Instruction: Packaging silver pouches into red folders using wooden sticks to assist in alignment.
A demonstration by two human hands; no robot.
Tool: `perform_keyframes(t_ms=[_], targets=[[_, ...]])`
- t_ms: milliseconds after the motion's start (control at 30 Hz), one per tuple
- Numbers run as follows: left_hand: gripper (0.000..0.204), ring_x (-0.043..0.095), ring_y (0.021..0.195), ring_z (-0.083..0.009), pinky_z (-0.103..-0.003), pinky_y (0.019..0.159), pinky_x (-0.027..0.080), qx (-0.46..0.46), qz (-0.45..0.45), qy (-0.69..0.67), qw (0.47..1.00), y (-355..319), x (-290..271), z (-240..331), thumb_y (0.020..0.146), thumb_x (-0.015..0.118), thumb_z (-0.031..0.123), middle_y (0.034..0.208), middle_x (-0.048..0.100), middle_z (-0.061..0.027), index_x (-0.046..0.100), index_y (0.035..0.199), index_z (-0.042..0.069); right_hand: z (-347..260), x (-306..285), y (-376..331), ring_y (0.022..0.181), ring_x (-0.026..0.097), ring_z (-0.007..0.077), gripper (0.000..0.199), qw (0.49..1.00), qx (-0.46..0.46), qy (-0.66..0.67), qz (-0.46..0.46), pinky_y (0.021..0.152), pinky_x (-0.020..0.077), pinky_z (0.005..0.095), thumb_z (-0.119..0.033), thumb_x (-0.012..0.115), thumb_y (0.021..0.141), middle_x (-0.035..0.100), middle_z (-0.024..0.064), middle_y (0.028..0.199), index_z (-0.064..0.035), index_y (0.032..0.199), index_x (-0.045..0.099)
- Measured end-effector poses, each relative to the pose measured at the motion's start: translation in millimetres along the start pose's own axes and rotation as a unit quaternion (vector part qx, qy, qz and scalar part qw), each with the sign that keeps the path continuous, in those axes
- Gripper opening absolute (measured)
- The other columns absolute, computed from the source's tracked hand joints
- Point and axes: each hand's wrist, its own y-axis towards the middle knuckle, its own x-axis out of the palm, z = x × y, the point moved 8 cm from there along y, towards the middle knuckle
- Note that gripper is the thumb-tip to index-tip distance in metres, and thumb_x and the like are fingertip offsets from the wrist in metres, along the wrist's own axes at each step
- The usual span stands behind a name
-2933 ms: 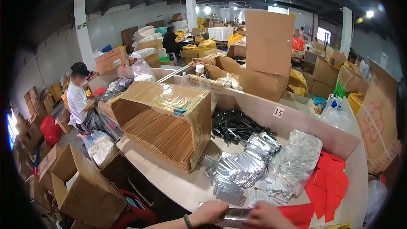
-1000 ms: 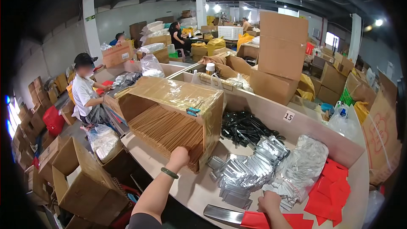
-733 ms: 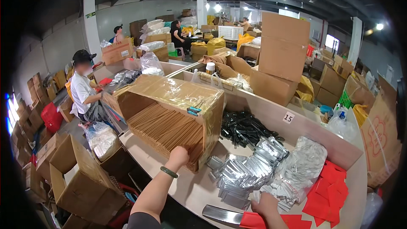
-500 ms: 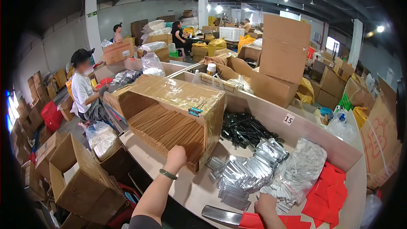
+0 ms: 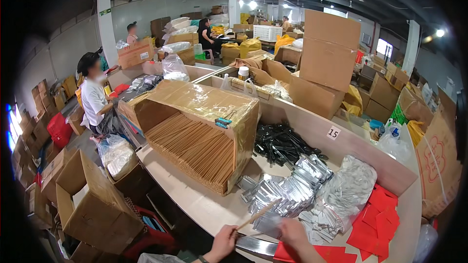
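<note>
My left hand (image 5: 224,241) is closed on the end of a thin brown cardboard piece (image 5: 257,216), seen nearly edge-on and slanting up to the right. My right hand (image 5: 294,233) is just right of it, over the table's front edge; its fingers are smeared by motion, and whether they hold anything is unclear. Beyond both hands lies a heap of flat silver packets (image 5: 287,192). Many similar brown cardboard pieces (image 5: 190,148) stand packed on edge in a taped carton (image 5: 197,100) lying on its side. Red envelopes (image 5: 378,221) are spread at the right, some under my right forearm.
Black plastic utensil-like pieces (image 5: 285,146) are heaped behind the silver packets. A clear bag of white packets (image 5: 348,190) sits beside them. A shiny metal strip (image 5: 258,245) lies at the front edge. Open cartons (image 5: 97,209) stand at left; a person (image 5: 95,97) works beyond.
My left hand has left the carton and come right and nearer, bringing a brown cardboard piece. My right hand has shifted slightly up and left from the red envelopes.
</note>
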Motion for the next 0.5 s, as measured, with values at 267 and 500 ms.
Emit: perform_keyframes(t_ms=[267,500], targets=[[0.017,0.062,0.086,-0.0379,-0.042,0.073,0.052,0.02,-0.05,0.034,0.998,3.4,28.0,12.7,0.091,0.059,0.008,0.097,0.061,-0.0168,0.061,0.108,0.004,-29.8,54.9,-18.5,0.093,0.054,0.0365,0.009,0.948,-0.127,-0.259,-0.137,0.075,0.0495,0.0461,-0.015,0.067,0.07,0.056,0.0155,0.096,-0.0081,0.073,0.071],[0.019,0.062,0.084,-0.0372,-0.043,0.07,0.052,0.025,-0.031,0.071,0.997,3.9,28.3,14.9,0.088,0.059,0.008,0.097,0.062,-0.0152,0.062,0.108,0.005,-36.0,50.0,-20.7,0.095,0.057,0.034,0.011,0.956,-0.135,-0.244,-0.088,0.075,0.0495,0.0462,-0.013,0.064,0.072,0.058,0.0161,0.097,-0.0044,0.073,0.07]])
